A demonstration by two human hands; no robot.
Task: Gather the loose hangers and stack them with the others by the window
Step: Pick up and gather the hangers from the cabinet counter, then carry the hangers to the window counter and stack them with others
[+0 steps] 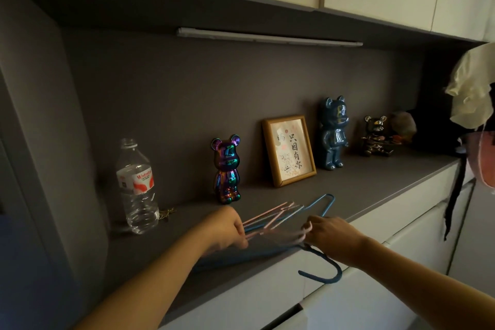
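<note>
Several thin pink and blue hangers (278, 218) lie in a loose pile on the dark grey counter (375, 177) near its front edge. My left hand (227, 228) grips the left ends of the pile. My right hand (328, 233) holds the hangers at their necks, a pink hook curling over its fingers. A blue hook (325, 270) hangs below that hand, over the counter's front edge. One blue hanger's far corner (328, 199) sticks out behind the pile. No window or other hanger stack is in view.
Along the back wall stand a water bottle (136, 187), an iridescent bear figure (227, 169), a framed picture (289, 150), a blue bear (333, 132) and a small dark bear (375, 135). Clothes (474, 94) hang at the right. White drawers (375, 262) sit below the counter.
</note>
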